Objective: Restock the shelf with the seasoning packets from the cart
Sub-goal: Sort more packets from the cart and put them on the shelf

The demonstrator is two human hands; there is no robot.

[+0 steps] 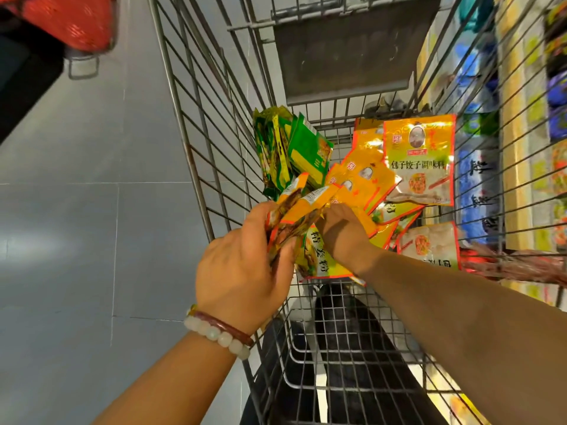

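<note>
both hands are inside the wire shopping cart [196, 124]. left hand [245, 271] has its fingers curled round a fanned bundle of orange seasoning packets [302, 207], held edge-on above the cart floor. beaded bracelets [221, 332] sit on the left wrist.

right hand [343, 231] reaches down into the pile just beside the bundle, palm down, fingers curled into the packets; fingertips are hidden, so i cannot tell whether it actually has hold of one.

loose in the cart:
- a spread of orange packets [365, 176] overlapping each other, centre
- one large orange packet [420, 157] face up at the right, printed with a portrait and a dumpling photo
- another packet [429, 246] face up near the right forearm
- a stack of green packets [291, 151] standing on edge against the left wall of the cart

the shelf [527, 148] runs along the right side beyond the cart wire, stocked with blurred blue and yellow goods. grey tile floor [76, 210] to the left, a red basket [70, 19] top left.
</note>
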